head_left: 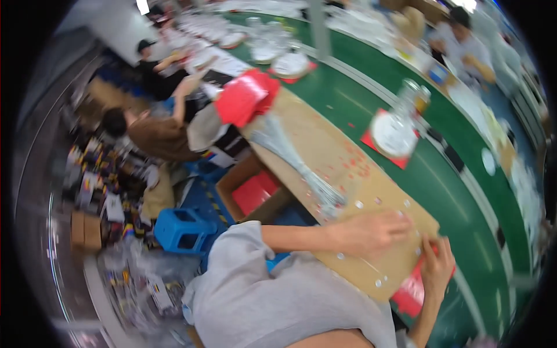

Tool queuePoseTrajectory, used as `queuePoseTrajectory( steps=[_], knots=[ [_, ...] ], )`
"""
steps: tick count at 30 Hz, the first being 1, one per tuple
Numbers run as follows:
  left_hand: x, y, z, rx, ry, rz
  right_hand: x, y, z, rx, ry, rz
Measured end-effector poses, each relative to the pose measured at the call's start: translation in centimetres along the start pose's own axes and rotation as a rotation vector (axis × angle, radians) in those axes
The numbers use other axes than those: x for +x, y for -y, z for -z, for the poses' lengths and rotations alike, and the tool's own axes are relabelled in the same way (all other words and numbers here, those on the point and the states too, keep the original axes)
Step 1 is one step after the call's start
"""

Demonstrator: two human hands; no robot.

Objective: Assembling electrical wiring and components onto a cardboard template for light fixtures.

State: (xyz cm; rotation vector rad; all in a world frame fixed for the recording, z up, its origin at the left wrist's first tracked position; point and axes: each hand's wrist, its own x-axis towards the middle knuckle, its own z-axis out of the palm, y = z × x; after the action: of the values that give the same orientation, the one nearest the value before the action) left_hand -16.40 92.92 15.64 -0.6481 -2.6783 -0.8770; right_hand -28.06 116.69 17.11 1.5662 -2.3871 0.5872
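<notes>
My left hand (380, 231) is over the brown cardboard-covered work surface (371, 275), fingers bent and smeared by motion; whether they hold anything is unclear. Several small whitish discs (378, 283) lie scattered around it. At the board's right corner, my right hand (438, 264) is closed on a glossy red sheet (411, 292) that hangs partly past the edge. Behind my left hand stretches a bundle of thin pale strands (296, 162), fanned out at its far end. Small red scraps (358, 166) are strewn on the board beside it.
A stack of glossy red sheets (246, 95) rests at the board's far end. On the green conveyor (458, 203) stands a round white item with clear bottles (394, 133). An open carton (255, 188) and a blue stool (183, 229) are at left. Co-workers sit farther off.
</notes>
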Motion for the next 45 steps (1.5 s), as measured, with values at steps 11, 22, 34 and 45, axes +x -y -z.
queuePoseTrajectory(
  steps=[11,22,34,45],
  knots=[
    [-1.3,1.2,-0.2,0.053,-0.038,0.015,2.6,0.7,-0.7,-0.081,0.042,0.098],
    [-1.3,-0.1,0.1,0.077,-0.028,0.035,1.2,0.1,-0.2,0.169,-0.034,-0.063],
    [-0.5,-0.8,2.5,0.150,0.145,0.128,2.3,-0.4,-0.6,0.194,-0.004,0.002],
    [0.8,-1.7,2.6,0.209,0.254,0.180,1.4,-0.3,-0.6,0.064,0.014,0.043]
  ],
)
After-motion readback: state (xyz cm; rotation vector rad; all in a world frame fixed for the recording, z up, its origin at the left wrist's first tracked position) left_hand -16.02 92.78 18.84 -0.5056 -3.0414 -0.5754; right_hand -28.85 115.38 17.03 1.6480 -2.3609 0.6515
